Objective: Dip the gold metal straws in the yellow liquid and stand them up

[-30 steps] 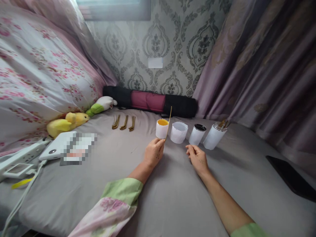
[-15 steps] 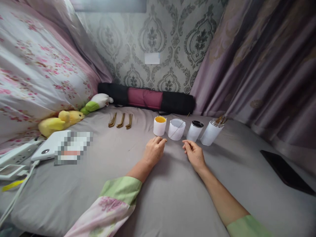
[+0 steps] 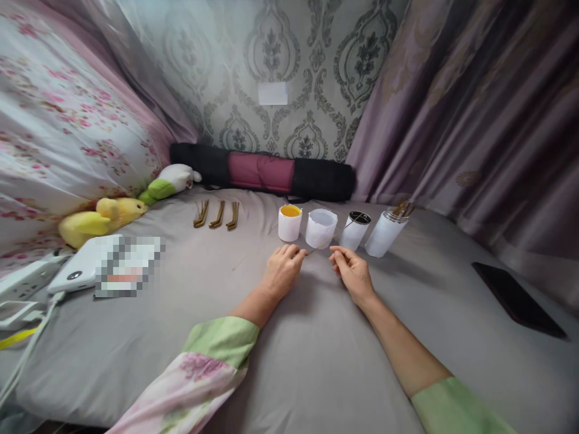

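– One stick (image 3: 332, 236) in play? Where is it?

– One thin stick, low over the bed (image 3: 316, 361). It slants from the left hand (image 3: 283, 271) toward 2 o'clock, across the front of the clear cup (image 3: 321, 228) and on toward the black-rimmed cup (image 3: 355, 230).

– How do the hands sit?

– The left hand lies knuckles up, fingertips pressed together and pinching the stick's near end. The right hand (image 3: 351, 274) is just at 3 o'clock of it, fingers curled in, thumb close to the forefinger. Whether it touches the stick I cannot tell.

– And right around them?

– Four vessels in a row at 12 o'clock: a yellow cup (image 3: 289, 223), the clear cup, the black-rimmed cup, then a jar (image 3: 383, 234) with brown rods (image 3: 404, 208) poking out of its top.

– Farther out?

– At 10 o'clock three bundles of bent sticks (image 3: 217, 214) lie side by side. Beyond the cups, at 12 o'clock, a black and pink roll (image 3: 262, 172) lies along the wall (image 3: 316, 72). Toward 9 o'clock there is a yellow plush (image 3: 97, 220) and a green and white plush (image 3: 169, 181), both against a floral quilt (image 3: 58, 132). Nearer on that side are a power bank (image 3: 75, 274) and a power strip (image 3: 18, 283). At 3 o'clock a dark phone (image 3: 515, 298) lies flat on the bed, with a curtain (image 3: 474, 120) behind it.
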Demonstrator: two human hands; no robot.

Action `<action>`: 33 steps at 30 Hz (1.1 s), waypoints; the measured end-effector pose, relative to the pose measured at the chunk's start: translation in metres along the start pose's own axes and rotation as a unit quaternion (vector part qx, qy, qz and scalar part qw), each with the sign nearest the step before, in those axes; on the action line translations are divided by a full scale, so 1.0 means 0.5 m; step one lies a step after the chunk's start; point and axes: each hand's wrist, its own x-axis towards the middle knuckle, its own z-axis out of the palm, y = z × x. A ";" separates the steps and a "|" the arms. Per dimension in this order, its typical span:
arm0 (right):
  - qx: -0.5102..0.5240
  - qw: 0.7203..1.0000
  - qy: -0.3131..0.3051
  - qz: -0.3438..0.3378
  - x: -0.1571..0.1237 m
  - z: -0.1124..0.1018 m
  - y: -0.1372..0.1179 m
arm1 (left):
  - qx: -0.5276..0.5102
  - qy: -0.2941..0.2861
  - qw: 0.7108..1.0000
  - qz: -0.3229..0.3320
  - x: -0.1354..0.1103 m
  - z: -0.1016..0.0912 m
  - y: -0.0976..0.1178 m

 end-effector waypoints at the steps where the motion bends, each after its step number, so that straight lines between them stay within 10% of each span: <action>1: 0.004 1.000 -0.002 0.000 0.000 0.001 0.000 | 0.001 -0.002 1.000 0.002 0.000 0.000 0.001; 33: 0.093 0.993 -0.038 0.068 -0.006 0.011 -0.013 | 0.030 -0.054 0.996 0.058 0.004 -0.007 0.009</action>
